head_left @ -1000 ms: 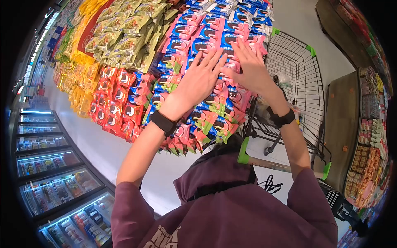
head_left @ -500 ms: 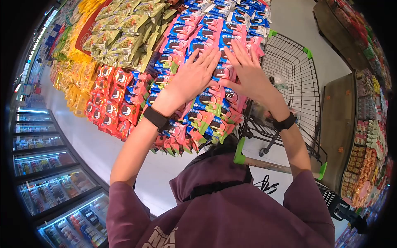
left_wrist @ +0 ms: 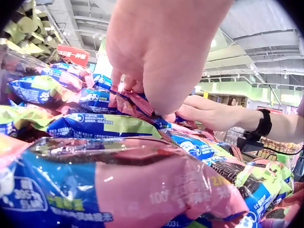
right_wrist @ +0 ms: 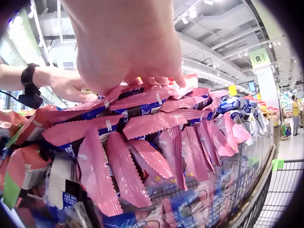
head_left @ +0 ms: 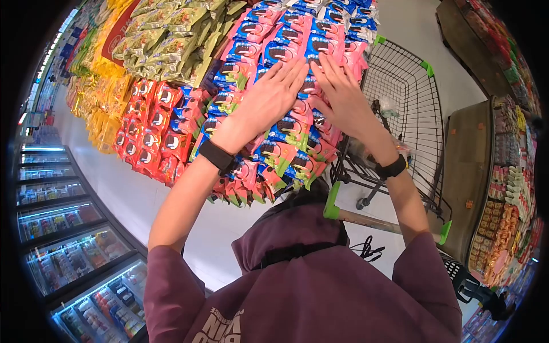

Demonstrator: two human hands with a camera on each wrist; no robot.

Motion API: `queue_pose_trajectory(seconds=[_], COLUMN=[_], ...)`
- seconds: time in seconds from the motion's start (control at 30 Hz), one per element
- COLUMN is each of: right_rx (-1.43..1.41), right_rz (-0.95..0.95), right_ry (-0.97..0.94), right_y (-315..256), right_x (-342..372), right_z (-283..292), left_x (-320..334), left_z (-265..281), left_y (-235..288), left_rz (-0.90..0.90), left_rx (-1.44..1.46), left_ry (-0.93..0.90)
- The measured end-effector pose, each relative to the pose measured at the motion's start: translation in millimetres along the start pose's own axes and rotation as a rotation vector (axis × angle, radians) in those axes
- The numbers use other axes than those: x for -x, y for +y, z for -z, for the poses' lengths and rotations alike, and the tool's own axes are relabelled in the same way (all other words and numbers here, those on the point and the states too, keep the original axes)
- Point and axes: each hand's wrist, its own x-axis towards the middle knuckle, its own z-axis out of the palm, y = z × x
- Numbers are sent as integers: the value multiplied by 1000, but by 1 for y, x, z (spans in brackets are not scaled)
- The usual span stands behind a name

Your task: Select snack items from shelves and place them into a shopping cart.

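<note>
Both hands lie over a heaped display of blue and pink chocolate sandwich cookie packs (head_left: 280, 52). My left hand (head_left: 271, 100) rests on the middle of the heap with its fingers extended forward. Beside it, my right hand (head_left: 346, 103) lies flat near the heap's right side, fingers spread and thumb toward the left hand. In the left wrist view a glossy cookie pack (left_wrist: 133, 180) fills the foreground beneath the wrist. The right wrist view shows fingertips at the top of the heap, above pink pack ends (right_wrist: 126, 171) lined against a clear side panel.
A shopping cart (head_left: 428, 68) with green corners stands right of the display, its handle (head_left: 389, 222) close to the person. Red packs (head_left: 151, 123), green bags (head_left: 171, 43) and yellow bags (head_left: 103, 100) adjoin the cookies on the left. Freezers (head_left: 74, 217) line the far left.
The head view has shifted slightly. My right hand has slid a little toward the body across the packs. Both hands stay flat on the heap.
</note>
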Motion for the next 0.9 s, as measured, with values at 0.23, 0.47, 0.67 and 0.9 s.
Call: queue_pose_trajectory(seconds=[0.23,0.47,0.67,0.9], right_rx=[-29,4,-129,-593], right_rz=[-26,-93,-252,-602], right_ry=[-8,7,139,141], right_y=[3,3,-4,-2], right_x=[0,2,2,16], right_z=[5,0,26,17], left_x=[0,6,8,23], left_z=[-1,-8,7,2], left_y=[2,-1,1,-3], left_rz=[52,88,308,652], left_rx=[116,69,365,925], left_ry=[4,44,236,206])
